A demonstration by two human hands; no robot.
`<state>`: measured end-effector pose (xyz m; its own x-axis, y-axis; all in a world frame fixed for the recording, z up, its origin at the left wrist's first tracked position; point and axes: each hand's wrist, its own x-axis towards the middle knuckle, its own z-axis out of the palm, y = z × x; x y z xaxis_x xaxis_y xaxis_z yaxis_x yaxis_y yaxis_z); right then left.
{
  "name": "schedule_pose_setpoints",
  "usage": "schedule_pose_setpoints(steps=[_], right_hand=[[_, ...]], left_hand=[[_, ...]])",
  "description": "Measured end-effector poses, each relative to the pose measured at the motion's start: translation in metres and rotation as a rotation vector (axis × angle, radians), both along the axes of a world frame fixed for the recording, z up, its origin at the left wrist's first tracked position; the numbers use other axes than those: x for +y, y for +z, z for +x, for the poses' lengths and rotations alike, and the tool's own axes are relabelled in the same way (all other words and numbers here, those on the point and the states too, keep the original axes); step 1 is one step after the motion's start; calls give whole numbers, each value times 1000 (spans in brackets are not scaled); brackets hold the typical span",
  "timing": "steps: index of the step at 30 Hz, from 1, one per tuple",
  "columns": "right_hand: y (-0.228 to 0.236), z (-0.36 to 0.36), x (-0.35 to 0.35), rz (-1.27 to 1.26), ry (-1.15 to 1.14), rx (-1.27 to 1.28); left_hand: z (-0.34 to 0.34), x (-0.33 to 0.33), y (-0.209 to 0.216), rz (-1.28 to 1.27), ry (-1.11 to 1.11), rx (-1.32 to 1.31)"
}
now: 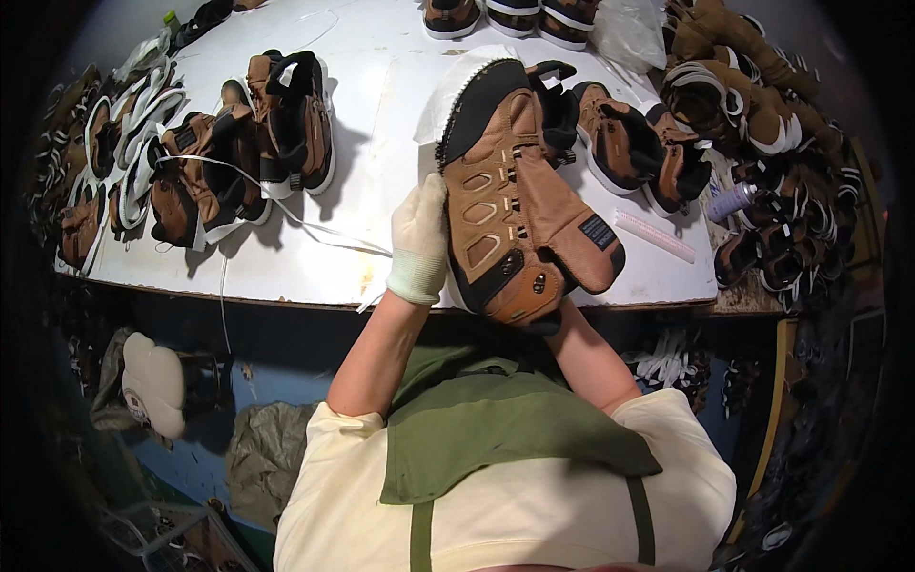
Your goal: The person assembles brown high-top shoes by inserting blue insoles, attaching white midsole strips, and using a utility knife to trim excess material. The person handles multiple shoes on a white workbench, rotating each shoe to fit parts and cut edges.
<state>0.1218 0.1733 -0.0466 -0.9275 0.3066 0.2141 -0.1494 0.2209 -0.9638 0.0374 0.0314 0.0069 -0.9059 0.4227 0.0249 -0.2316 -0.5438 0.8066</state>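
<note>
A brown and black shoe (486, 205) with a pale sole edge is raised in front of me, its side turned up and its toe pointing away. Its tongue (572, 229) hangs out to the right, and no lace runs through the eyelets. My left hand (419, 234), in a white knitted glove, is closed on the sole side, with the fingers partly hidden. The right forearm (591, 353) reaches up behind the heel. My right hand itself is hidden by the shoe, so its grip does not show.
Brown shoes (295, 124) stand at the left of the white table (372, 191), with more shoes (620, 143) at the right. A white strip (334, 238) trails across the tabletop. A pinkish ruler-like strip (656, 236) and a spray can (732, 202) lie near the right edge. Shoe piles flank the table.
</note>
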Motion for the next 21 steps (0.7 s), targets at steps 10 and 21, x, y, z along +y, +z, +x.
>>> schedule_pose_setpoints(steps=[10,21], right_hand=[[-2,4,2,128,4,-15],[-5,9,3,257,9,-23]], left_hand=[[-12,-3,-20,148,-72,-74],[-15,-2,-33,153,-118,-102]])
